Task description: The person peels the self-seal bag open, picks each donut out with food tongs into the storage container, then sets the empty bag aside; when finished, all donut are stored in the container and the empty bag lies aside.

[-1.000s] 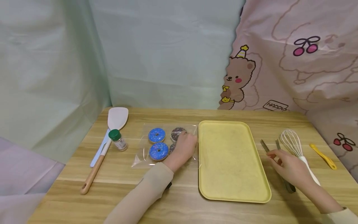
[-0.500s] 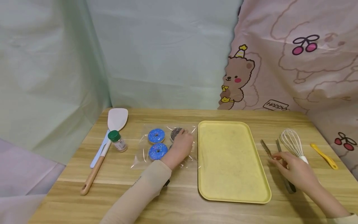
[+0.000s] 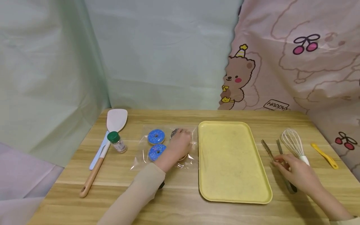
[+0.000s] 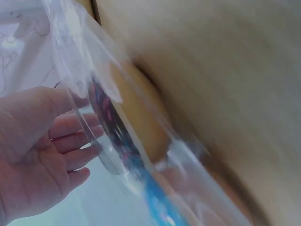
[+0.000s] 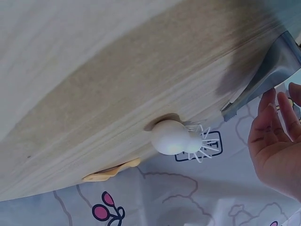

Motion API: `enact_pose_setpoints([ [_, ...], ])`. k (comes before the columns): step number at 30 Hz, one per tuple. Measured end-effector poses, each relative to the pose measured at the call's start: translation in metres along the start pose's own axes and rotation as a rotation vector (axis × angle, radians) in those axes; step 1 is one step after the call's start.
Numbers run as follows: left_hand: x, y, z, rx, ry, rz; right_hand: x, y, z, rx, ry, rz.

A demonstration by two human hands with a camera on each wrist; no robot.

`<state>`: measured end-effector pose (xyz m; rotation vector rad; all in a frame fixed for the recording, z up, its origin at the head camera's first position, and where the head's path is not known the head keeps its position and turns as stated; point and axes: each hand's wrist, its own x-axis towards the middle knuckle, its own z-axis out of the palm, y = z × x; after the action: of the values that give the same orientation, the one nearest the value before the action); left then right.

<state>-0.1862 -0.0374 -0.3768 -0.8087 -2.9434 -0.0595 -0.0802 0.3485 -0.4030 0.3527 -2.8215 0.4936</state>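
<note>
Left hand (image 3: 180, 144) resting flat, fingers fairly straight, on a clear plastic bag (image 3: 140, 157) with round toy donuts inside. Two blue sprinkled donuts (image 3: 156, 136) showing to the left of the hand; a dark chocolate sprinkled donut (image 3: 174, 132) peeking out at the fingertips. From the left wrist view, fingers (image 4: 70, 141) lying loosely against the bag, not curled round it. Bag lying on the light wooden counter (image 3: 180, 212), just left of a flat yellow plastic tray (image 3: 230, 159).

Right hand (image 3: 295, 173) down on the counter right of the tray, fingers loose and touching the long grey metal tongs (image 3: 268, 150). Hard to tell whether gripped. White wire whisk (image 3: 293, 144) just beside, small yellow plastic scraper (image 3: 324, 155) further right.

Far left: pale pink spatula with a wooden handle (image 3: 105, 147) and a small glass jar with a green lid (image 3: 116, 142).
</note>
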Motion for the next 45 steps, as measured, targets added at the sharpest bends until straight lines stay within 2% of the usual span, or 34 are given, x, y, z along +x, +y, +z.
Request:
enact_pose_setpoints([
  [3,-0.004,-0.006,-0.003,-0.019,0.012,-0.008,0.001,0.000,-0.001,-0.012,0.005,-0.001],
  [6,-0.007,-0.010,-0.001,-0.044,0.078,-0.019,0.001,0.000,-0.002,-0.014,-0.007,0.016],
  [10,-0.008,-0.011,0.003,-0.005,0.171,-0.047,0.000,0.000,-0.002,-0.004,-0.029,0.035],
  [15,-0.006,-0.015,0.006,0.017,0.207,-0.048,-0.002,0.000,-0.001,-0.005,-0.030,0.044],
  [17,-0.006,-0.018,0.005,-0.013,0.226,-0.032,-0.002,0.000,0.000,-0.005,-0.014,0.043],
  [21,-0.008,-0.022,0.002,-0.095,0.285,-0.006,-0.003,0.000,0.001,-0.007,0.077,0.042],
  [25,-0.010,-0.025,-0.001,-0.199,0.372,-0.013,-0.003,0.001,-0.001,-0.017,0.124,0.097],
  [30,-0.012,-0.029,0.000,-0.313,0.418,-0.093,-0.003,0.006,-0.003,-0.020,0.028,0.201],
  [37,-0.012,-0.032,0.001,-0.524,0.392,-0.225,-0.002,0.008,-0.006,-0.018,-0.152,0.289],
  [40,-0.011,-0.033,0.002,-0.626,0.386,-0.252,0.000,0.007,-0.007,0.001,-0.232,0.315],
  [45,-0.010,-0.035,0.003,-0.728,0.396,-0.252,0.001,0.006,-0.004,0.003,-0.282,0.349],
])
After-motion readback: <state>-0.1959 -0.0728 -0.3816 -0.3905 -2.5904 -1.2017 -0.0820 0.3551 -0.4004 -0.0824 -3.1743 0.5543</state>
